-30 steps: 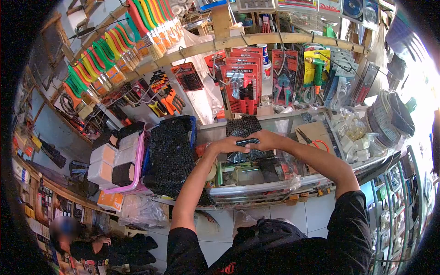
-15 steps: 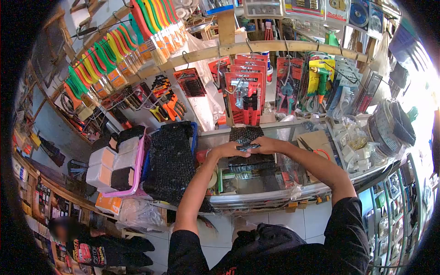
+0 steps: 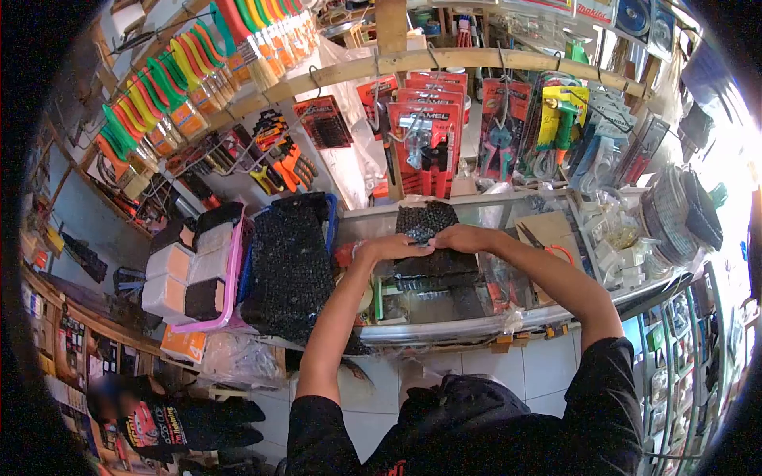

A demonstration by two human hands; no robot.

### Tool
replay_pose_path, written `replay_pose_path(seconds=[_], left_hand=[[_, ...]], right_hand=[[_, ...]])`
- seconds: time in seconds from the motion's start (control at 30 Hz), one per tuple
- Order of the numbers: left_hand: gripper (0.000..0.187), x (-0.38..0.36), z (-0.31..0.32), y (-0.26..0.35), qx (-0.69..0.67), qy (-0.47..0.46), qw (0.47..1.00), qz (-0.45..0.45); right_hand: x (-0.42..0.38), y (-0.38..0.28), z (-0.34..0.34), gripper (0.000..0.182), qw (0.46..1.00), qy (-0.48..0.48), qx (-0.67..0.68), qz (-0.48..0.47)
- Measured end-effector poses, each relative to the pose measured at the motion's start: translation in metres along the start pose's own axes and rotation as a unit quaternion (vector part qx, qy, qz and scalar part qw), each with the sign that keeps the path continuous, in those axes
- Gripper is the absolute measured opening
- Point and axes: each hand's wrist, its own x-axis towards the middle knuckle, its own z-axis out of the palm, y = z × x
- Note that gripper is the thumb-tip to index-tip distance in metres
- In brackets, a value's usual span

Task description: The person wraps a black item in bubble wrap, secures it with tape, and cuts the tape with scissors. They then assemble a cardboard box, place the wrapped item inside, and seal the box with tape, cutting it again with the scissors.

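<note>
Two hands on one bundle, centre frame. From the left: leave the pink basket (image 3: 231, 293) and the black sheet (image 3: 290, 262) over the blue crate (image 3: 332, 218) alone, no contact with either. Keep the left hand (image 3: 394, 247) low over the bundle, just in from centre. Pinching the folded edge of dark bubble wrap (image 3: 436, 272) there, thumb and fingers drawn together, not spread. Hold that side steady, as the anchor. Rest the wrap on the glass counter (image 3: 429, 333), mid-frame, to take its weight off the fingers.

With the right hand (image 3: 467, 238), same closed pinch on the other side of the fold, nearly tip to tip with the left. Draw it snug in short, even pulls, square to the bundle. Go easy on force: likely to pop bubbles or split the film. Smooth out slack before pressing down, or expect a loose, springy fold. Can't tell exact fingertip contact or any contents. Right of centre, mind the orange-handled scissors (image 3: 543, 245) on the cardboard (image 3: 562, 227), near the right forearm.

Versus the earlier frame, left to right: basket slightly higher in view; fingertips closer together, with less dark film between them; wrap a bit less glossy in front; scissors slightly higher too. Probably mostly head tilt.
</note>
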Motion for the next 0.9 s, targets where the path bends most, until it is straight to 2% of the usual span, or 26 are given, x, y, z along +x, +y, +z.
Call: replay_pose_path(seconds=[0.07,0.17,0.27,0.33,0.37,0.47,0.5,0.6,0.7,0.8,0.9], left_hand=[[0.092,0.007,0.001,-0.007,0.011,-0.005,1.000,-0.012],[0.090,0.016,0.000,-0.015,0.030,-0.013,0.999,-0.018],[0.089,0.010,-0.001,-0.005,0.039,-0.019,0.999,-0.015],[0.083,0.006,-0.004,-0.003,0.035,-0.032,0.999,-0.004],[0.076,0.001,-0.005,0.001,0.022,-0.037,0.999,0.028],[0.068,0.008,-0.004,-0.008,0.073,-0.006,0.996,0.052],[0.068,0.038,0.005,-0.041,0.018,-0.020,0.998,0.063],[0.069,0.054,0.008,-0.057,0.036,-0.019,0.999,0.009],[0.068,0.012,0.000,-0.004,0.067,-0.020,0.997,0.020],[0.067,0.008,0.003,0.000,0.027,-0.050,0.998,0.004],[0.070,0.011,0.010,-0.007,0.072,-0.029,0.997,0.005]], right_hand=[[-0.014,-0.030,-0.007,0.054,0.998,-0.008,-0.017,0.058],[-0.037,-0.056,0.000,0.069,0.964,0.099,-0.248,0.002],[-0.055,-0.080,0.019,0.082,0.936,0.153,-0.289,-0.133],[-0.054,-0.079,0.043,0.096,0.902,0.216,-0.338,-0.157],[-0.053,-0.078,0.050,0.103,0.882,0.248,-0.364,-0.169],[-0.052,-0.088,0.056,0.111,0.892,0.255,-0.354,-0.121],[-0.049,-0.086,0.060,0.110,0.900,0.245,-0.342,-0.115],[-0.041,-0.079,0.056,0.108,0.915,0.228,-0.317,-0.101],[-0.044,-0.080,0.052,0.105,0.924,0.217,-0.298,-0.101],[-0.045,-0.079,0.050,0.102,0.932,0.216,-0.270,-0.110],[-0.050,-0.084,0.049,0.101,0.945,0.194,-0.243,-0.101]])
